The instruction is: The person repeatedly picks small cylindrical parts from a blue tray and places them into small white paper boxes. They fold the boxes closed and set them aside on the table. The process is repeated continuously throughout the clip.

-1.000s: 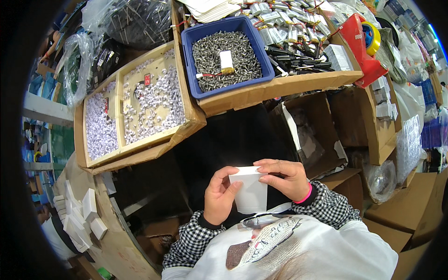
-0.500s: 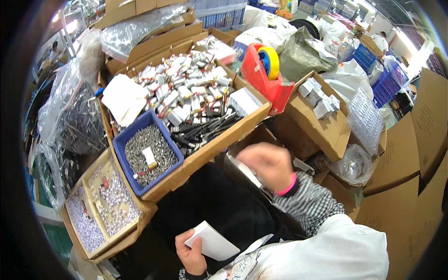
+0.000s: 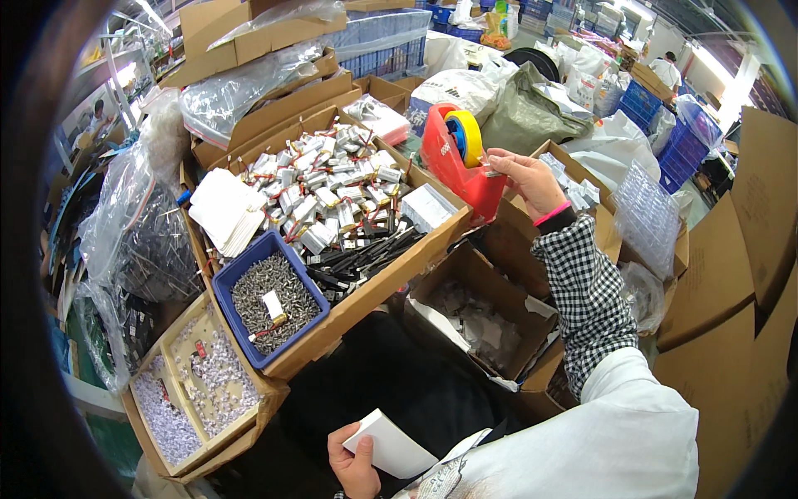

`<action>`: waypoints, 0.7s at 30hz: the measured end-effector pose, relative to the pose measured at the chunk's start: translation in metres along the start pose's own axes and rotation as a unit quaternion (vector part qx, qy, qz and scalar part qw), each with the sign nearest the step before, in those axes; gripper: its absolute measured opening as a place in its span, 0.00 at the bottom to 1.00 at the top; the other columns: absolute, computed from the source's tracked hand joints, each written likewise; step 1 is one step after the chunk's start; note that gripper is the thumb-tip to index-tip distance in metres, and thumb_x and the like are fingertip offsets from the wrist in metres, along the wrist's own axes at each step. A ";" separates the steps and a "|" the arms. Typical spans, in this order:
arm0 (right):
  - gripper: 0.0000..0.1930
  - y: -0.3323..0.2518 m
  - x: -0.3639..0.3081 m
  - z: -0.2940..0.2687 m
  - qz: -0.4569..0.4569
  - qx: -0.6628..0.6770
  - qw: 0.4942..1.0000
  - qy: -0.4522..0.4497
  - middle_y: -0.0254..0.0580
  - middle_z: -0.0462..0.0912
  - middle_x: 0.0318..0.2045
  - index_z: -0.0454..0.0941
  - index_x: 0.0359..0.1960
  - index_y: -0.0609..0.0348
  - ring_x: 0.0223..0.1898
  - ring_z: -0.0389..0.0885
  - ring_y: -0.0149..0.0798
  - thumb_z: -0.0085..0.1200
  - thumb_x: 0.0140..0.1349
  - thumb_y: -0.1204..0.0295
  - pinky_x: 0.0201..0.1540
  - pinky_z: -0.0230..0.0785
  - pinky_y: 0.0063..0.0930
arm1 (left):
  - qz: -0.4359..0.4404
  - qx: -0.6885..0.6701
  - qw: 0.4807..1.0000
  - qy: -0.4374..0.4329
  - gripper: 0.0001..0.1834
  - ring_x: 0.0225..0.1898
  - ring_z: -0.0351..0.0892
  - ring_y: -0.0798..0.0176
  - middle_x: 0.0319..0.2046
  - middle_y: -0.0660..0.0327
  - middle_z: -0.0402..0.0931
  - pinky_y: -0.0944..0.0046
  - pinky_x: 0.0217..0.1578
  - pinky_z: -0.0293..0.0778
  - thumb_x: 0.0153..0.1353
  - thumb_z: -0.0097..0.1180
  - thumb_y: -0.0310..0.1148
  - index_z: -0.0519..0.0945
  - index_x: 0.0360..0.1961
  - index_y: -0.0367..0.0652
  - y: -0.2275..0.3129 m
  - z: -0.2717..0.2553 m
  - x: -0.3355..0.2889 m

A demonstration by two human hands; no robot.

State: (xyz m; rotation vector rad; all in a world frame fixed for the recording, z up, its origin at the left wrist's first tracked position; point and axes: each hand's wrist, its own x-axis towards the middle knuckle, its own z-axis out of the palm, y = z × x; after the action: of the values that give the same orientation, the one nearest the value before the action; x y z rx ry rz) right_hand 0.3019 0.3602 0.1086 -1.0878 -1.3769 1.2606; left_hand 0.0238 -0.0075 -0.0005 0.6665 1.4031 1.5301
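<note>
My left hand (image 3: 356, 467) is closed on a flat white box (image 3: 392, 447), thumb on top, low in front of my lap. At the red tape dispenser (image 3: 459, 176), my right hand (image 3: 534, 185) pinches the end of the tape at the front edge with thumb and forefinger. The tape roll's yellow core (image 3: 470, 140) sits in the dispenser, which stands on the right corner of a large carton. Inside that carton lie many small silver battery packs (image 3: 332, 187) with red wires, a stack of white cards (image 3: 223, 212) and black rods (image 3: 366, 259).
A blue bin (image 3: 270, 349) of small metal parts holds one battery pack on top. Left of it, a divided wooden tray (image 3: 179, 358) holds tiny white pieces. Below my right forearm stands an open carton (image 3: 453, 333) with scraps inside. Another carton (image 3: 611, 220) with silver boxes is behind my wrist.
My right hand has moved up and right, from over the open carton to the tape dispenser. The left hand keeps the white box; the whole view has shifted slightly.
</note>
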 end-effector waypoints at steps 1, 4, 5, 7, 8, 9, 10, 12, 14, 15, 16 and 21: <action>0.16 -0.001 0.000 0.001 -0.015 0.024 1.000 0.002 0.37 0.82 0.40 0.78 0.48 0.63 0.40 0.80 0.26 0.55 0.63 0.66 0.41 0.70 0.17 | 0.002 0.002 1.000 0.001 0.14 0.42 0.74 0.64 0.42 0.55 0.75 0.66 0.47 0.70 0.61 0.52 0.21 0.71 0.48 0.36 0.001 0.000 0.000; 0.13 -0.003 -0.004 0.007 -0.038 0.058 0.997 0.028 0.36 0.83 0.38 0.79 0.43 0.63 0.35 0.78 0.23 0.56 0.62 0.66 0.35 0.67 0.15 | 0.017 -0.028 0.999 0.023 0.14 0.43 0.75 0.63 0.42 0.54 0.75 0.65 0.47 0.70 0.61 0.52 0.21 0.71 0.48 0.36 0.003 0.000 -0.002; 0.13 -0.005 -0.006 0.009 -0.046 0.056 0.997 0.034 0.35 0.83 0.37 0.80 0.41 0.62 0.34 0.77 0.23 0.56 0.62 0.66 0.34 0.66 0.15 | 0.017 -0.032 0.999 0.025 0.14 0.43 0.75 0.63 0.42 0.54 0.75 0.65 0.47 0.70 0.61 0.52 0.21 0.71 0.48 0.36 0.003 0.000 -0.002; 0.17 -0.012 -0.005 0.012 -0.058 0.050 0.995 0.061 0.33 0.80 0.35 0.80 0.41 0.65 0.33 0.68 0.23 0.58 0.59 0.62 0.37 0.59 0.19 | 0.015 -0.039 0.999 0.029 0.14 0.43 0.75 0.62 0.42 0.53 0.75 0.64 0.47 0.71 0.61 0.52 0.21 0.71 0.48 0.35 0.004 -0.001 -0.003; 0.19 -0.015 -0.006 0.013 -0.065 0.047 0.993 0.086 0.32 0.79 0.35 0.81 0.41 0.66 0.32 0.64 0.24 0.58 0.58 0.60 0.38 0.56 0.21 | 0.014 -0.038 0.999 0.028 0.14 0.43 0.75 0.62 0.42 0.53 0.75 0.64 0.47 0.71 0.61 0.52 0.21 0.71 0.48 0.35 0.005 -0.001 -0.003; 0.17 -0.017 -0.008 0.014 -0.051 0.046 0.994 0.087 0.30 0.79 0.32 0.81 0.38 0.63 0.30 0.64 0.22 0.58 0.59 0.60 0.36 0.56 0.19 | 0.014 -0.035 0.999 0.026 0.14 0.43 0.75 0.62 0.42 0.53 0.75 0.64 0.47 0.71 0.61 0.52 0.21 0.71 0.48 0.36 0.005 -0.001 -0.003; 0.14 -0.018 -0.012 0.014 -0.040 0.044 0.993 0.097 0.28 0.78 0.30 0.81 0.35 0.61 0.28 0.65 0.20 0.59 0.60 0.61 0.33 0.56 0.16 | 0.014 -0.034 0.999 0.025 0.14 0.43 0.75 0.62 0.42 0.53 0.75 0.64 0.47 0.71 0.61 0.52 0.21 0.71 0.48 0.36 0.005 0.000 -0.003; 0.13 -0.018 -0.024 0.014 -0.037 0.040 0.994 0.099 0.25 0.76 0.26 0.80 0.32 0.58 0.25 0.63 0.19 0.59 0.60 0.60 0.30 0.55 0.14 | 0.022 -0.045 0.998 0.025 0.14 0.43 0.75 0.62 0.42 0.53 0.75 0.64 0.48 0.70 0.61 0.52 0.21 0.71 0.48 0.36 0.004 0.001 -0.003; 0.12 -0.014 -0.036 0.013 -0.010 0.074 0.993 0.093 0.25 0.76 0.27 0.80 0.32 0.57 0.26 0.65 0.19 0.58 0.61 0.61 0.30 0.57 0.14 | 0.028 -0.050 0.998 0.032 0.14 0.43 0.75 0.62 0.42 0.53 0.75 0.63 0.48 0.70 0.61 0.51 0.21 0.71 0.49 0.36 0.002 0.002 -0.002; 0.11 -0.010 -0.043 0.012 0.001 0.096 0.992 0.079 0.25 0.77 0.27 0.80 0.32 0.56 0.27 0.66 0.20 0.57 0.62 0.61 0.30 0.59 0.14 | 0.030 -0.048 0.998 0.038 0.14 0.43 0.75 0.62 0.43 0.53 0.75 0.63 0.48 0.70 0.61 0.51 0.20 0.70 0.49 0.36 0.001 0.002 -0.002; 0.11 -0.005 -0.047 0.012 0.012 0.115 0.991 0.072 0.26 0.78 0.28 0.80 0.33 0.56 0.28 0.68 0.20 0.56 0.63 0.62 0.31 0.61 0.14 | 0.032 -0.045 0.998 0.042 0.14 0.43 0.75 0.62 0.43 0.53 0.75 0.63 0.48 0.70 0.61 0.51 0.20 0.70 0.49 0.36 0.000 0.002 -0.002; 0.10 0.016 -0.056 0.014 0.059 0.224 0.972 0.034 0.31 0.81 0.33 0.79 0.36 0.56 0.33 0.77 0.24 0.55 0.63 0.63 0.34 0.70 0.17 | 0.034 -0.008 0.998 0.046 0.16 0.44 0.74 0.61 0.44 0.54 0.74 0.63 0.50 0.69 0.62 0.51 0.21 0.69 0.51 0.36 -0.002 -0.001 -0.001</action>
State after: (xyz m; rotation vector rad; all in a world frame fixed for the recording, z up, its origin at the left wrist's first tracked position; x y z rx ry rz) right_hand 0.2975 0.3044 0.0884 -0.8932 -0.9234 1.5153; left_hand 0.0237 -0.0092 -0.0024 0.6467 1.4485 1.6406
